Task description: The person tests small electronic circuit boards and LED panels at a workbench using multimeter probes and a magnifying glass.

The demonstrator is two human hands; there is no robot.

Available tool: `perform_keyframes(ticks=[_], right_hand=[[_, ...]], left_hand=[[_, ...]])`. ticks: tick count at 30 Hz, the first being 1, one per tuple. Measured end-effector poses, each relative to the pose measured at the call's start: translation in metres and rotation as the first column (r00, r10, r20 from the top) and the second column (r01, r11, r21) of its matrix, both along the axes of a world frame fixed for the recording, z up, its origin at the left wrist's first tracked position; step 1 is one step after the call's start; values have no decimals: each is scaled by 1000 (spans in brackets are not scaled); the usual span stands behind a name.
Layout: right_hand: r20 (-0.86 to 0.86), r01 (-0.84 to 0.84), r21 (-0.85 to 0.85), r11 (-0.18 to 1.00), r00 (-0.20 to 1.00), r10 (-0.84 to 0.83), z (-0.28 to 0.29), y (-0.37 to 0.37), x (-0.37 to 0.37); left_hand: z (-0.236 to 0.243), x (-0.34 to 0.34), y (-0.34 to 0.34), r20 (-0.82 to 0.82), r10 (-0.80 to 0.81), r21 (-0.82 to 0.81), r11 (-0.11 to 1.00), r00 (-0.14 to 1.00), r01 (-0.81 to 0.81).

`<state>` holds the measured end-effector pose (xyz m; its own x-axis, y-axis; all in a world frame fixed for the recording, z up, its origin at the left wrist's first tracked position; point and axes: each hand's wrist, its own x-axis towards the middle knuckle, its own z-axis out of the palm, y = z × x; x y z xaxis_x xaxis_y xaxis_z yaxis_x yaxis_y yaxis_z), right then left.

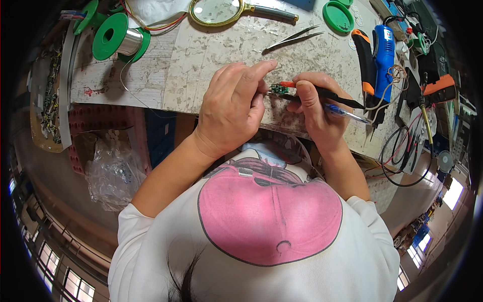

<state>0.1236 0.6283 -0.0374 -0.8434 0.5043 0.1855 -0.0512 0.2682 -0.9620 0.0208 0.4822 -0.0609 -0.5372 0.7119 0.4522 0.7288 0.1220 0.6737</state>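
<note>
A small green circuit board (279, 89) sits between my two hands, just over the table's near edge. My left hand (230, 109) is closed, its fingertips pinching the board's left end; part of the board is hidden behind the fingers. From the other side my right hand (322, 110) grips a slim black tool (338, 97) with a red part by the board. What kind of tool it is I cannot make out. A clear pen with blue parts (344, 111) also lies in that hand, pointing off to the right. Beyond my hands, steel tweezers (293, 39) rest on the table.
At the far left stands a green spool of solder wire (111, 38). A magnifying glass (216, 11) and a green round dish (338, 17) lie at the back. To the right are a blue power tool (384, 60), an orange-and-black tool (366, 63) and loose cables (402, 151).
</note>
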Motion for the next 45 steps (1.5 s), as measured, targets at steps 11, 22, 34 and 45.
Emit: perform_keyframes(ticks=[11,22,34,45], right_hand=[[34,21,-52,998,999,-19,0,-1,0],[24,14,-44,999,1000,-13,3,0,0],[66,46,-90,995,997,-40,14,5,2],[67,50,-77,996,997,-45,10,5,3]], left_hand=[[-3,1,2,1,6,59,998,1000,-6],[-2,1,3,19,1,65,998,1000,-2],[-2,0,0,-6,-4,14,1000,1000,4],[-3,0,1,-15,2,12,1000,1000,-2]])
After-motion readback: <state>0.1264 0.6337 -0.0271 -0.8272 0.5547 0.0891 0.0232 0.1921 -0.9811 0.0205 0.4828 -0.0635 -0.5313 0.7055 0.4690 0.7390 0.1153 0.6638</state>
